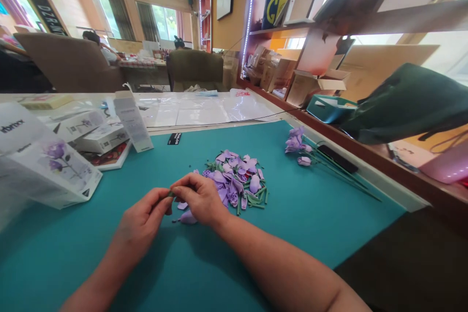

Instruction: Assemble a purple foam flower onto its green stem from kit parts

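My left hand [141, 219] and my right hand [199, 200] meet fingertip to fingertip above the mat. A small green piece [171, 194] is pinched between them, mostly hidden by the fingers, so its exact shape cannot be made out. Just beyond my right hand lies a heap of loose purple petal pieces [234, 175], mixed with short green stem pieces [261, 196]. One purple petal piece [188, 218] rests apart from the heap, partly under my right hand. Off to the right, purple artificial flowers [295, 141] with long green stems lie on the mat.
A teal mat [300, 234] covers the table. White boxes with flower pictures [54, 170] stand at the left, beside an upright narrow box [133, 119]. A small black card [174, 139] and a black phone-like object [337, 158] lie on it. Shelves border the right; people sit far back.
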`<state>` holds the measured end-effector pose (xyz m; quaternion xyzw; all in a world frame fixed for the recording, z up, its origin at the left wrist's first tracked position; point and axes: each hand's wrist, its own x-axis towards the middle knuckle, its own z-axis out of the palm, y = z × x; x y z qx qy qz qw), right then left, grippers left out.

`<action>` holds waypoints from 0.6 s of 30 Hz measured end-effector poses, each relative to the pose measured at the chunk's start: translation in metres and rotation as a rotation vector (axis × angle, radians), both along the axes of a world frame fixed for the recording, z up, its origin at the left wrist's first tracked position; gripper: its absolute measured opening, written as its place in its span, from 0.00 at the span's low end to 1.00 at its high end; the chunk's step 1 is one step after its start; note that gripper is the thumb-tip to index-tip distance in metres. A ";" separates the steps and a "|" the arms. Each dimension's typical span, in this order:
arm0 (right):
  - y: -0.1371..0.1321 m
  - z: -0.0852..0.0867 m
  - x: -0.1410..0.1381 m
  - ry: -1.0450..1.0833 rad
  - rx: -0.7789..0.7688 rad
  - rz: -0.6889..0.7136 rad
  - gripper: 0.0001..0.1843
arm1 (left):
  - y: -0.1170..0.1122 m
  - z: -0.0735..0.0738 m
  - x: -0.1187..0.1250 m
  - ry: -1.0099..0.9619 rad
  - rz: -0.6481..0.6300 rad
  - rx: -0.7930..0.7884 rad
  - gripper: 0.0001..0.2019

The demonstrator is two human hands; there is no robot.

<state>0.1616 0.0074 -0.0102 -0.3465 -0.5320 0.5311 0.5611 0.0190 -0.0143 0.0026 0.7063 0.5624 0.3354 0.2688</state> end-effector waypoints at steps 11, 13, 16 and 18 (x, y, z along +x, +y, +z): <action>0.011 0.046 0.139 -0.931 0.130 -0.359 0.08 | 0.007 0.040 0.022 0.109 -0.108 -0.007 0.17; 0.010 0.040 0.170 -1.043 0.100 -0.404 0.07 | 0.009 0.044 0.025 0.119 -0.086 -0.007 0.16; 0.010 0.023 0.191 -1.127 0.055 -0.438 0.09 | 0.011 0.038 0.024 0.104 -0.064 -0.007 0.16; 0.010 0.010 0.192 -1.145 0.034 -0.438 0.10 | 0.010 0.030 0.019 0.079 -0.051 -0.006 0.16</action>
